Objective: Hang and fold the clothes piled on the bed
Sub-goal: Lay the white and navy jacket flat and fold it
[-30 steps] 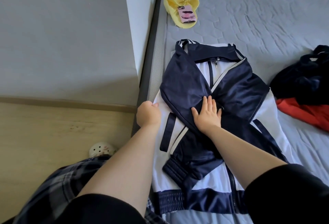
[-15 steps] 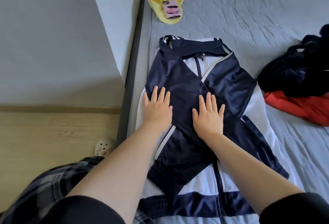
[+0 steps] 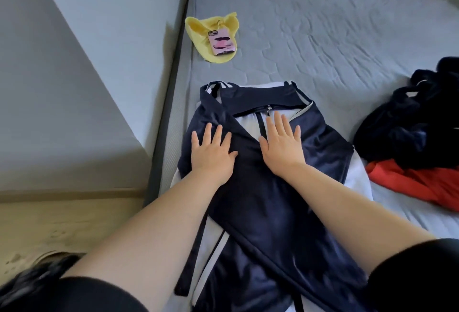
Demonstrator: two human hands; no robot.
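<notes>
A navy and white track jacket (image 3: pixel 258 202) lies flat on the grey mattress (image 3: pixel 310 38), collar away from me, both navy sleeves crossed over its front. My left hand (image 3: pixel 211 152) presses flat on the left sleeve near the shoulder, fingers straight and spread. My right hand (image 3: pixel 280 145) lies flat on the chest beside the zipper, fingers straight. A pile of dark navy clothing (image 3: pixel 417 125) sits on a red garment (image 3: pixel 419 185) at the right edge of the bed.
A yellow cloth (image 3: pixel 211 36) with a pink phone (image 3: pixel 221 43) on it lies near the bed's far left corner. A grey wall (image 3: pixel 62 88) runs along the left side. Pale wooden floor (image 3: pixel 62 224) lies at lower left.
Both hands slid up the jacket towards the collar, staying flat. A second ago my left hand was curled at the jacket's left edge; it then opened flat onto the folded sleeve.
</notes>
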